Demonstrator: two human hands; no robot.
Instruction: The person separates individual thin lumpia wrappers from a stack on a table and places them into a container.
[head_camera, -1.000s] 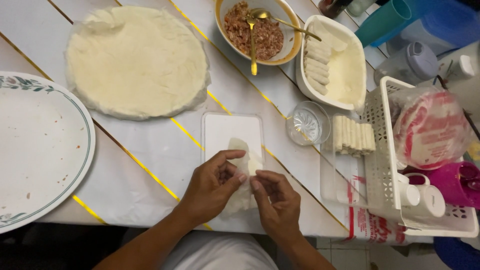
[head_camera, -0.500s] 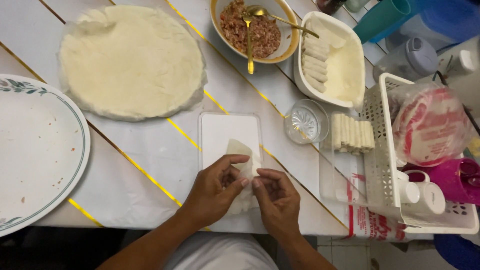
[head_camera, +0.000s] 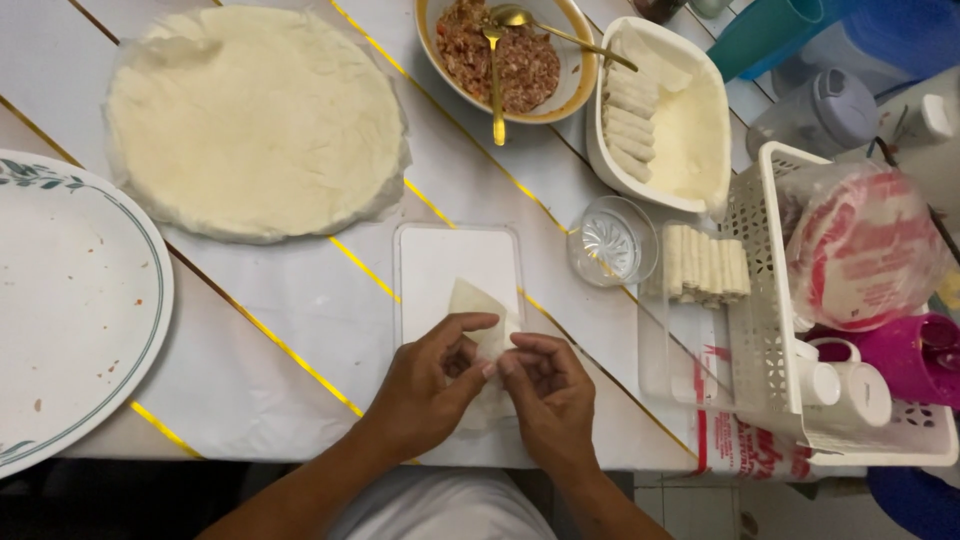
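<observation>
2 hands: left hand (head_camera: 432, 385) and right hand (head_camera: 548, 395), grips closed on 1 thin pale pastry wrapper (head_camera: 478, 312) over 1 white rectangular plastic board (head_camera: 455, 262). Beyond grips: 1 round wrapper stack (head_camera: 255, 120), 1 bowl of minced filling (head_camera: 510, 60).

Two hands (head_camera: 435, 385) (head_camera: 550, 395), one wrapper (head_camera: 478, 305), one board (head_camera: 455, 265), one plate (head_camera: 70, 300), one bowl (head_camera: 505, 60), two spoons (head_camera: 495, 85) (head_camera: 560, 30), one basket (head_camera: 770, 330), two white cups (head_camera: 850, 385).

Bright even overhead light, soft shadows, sharp
</observation>
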